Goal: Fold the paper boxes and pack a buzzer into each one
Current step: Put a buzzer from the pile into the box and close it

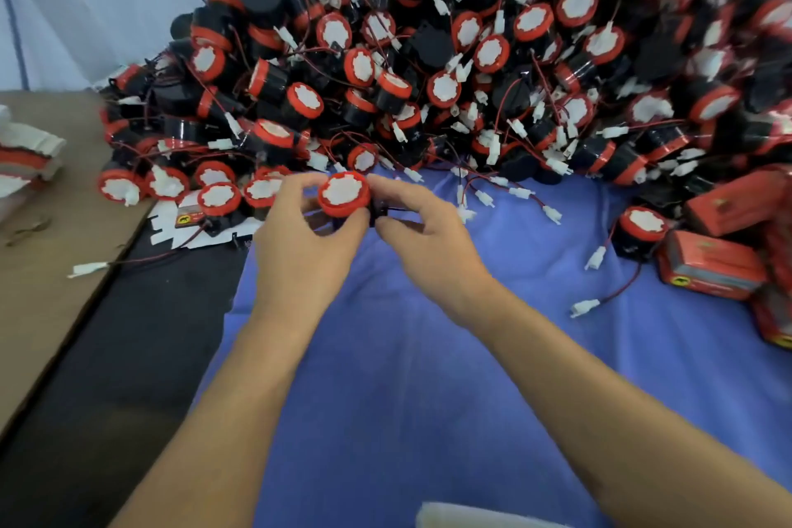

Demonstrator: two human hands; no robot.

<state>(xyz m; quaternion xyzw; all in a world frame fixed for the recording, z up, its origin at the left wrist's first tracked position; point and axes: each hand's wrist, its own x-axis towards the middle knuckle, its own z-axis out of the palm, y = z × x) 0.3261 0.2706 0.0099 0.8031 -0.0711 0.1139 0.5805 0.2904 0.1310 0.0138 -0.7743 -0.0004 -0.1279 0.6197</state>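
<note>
Buzzer [344,193], red-rimmed, is held just above the blue cloth [428,377] covering the bench. The left hand [300,236] grips its body; the right hand [422,227] pinches its black side. Step in hand: one unit selected for packing. The next move requires a folded box. A flat box blank [188,223] lies left, finished boxes [711,266] right, and the buzzer pile [428,56] behind.

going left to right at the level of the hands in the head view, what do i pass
cardboard sheet, flat box blank, left hand, held buzzer, right hand, loose buzzer, folded red boxes
</note>
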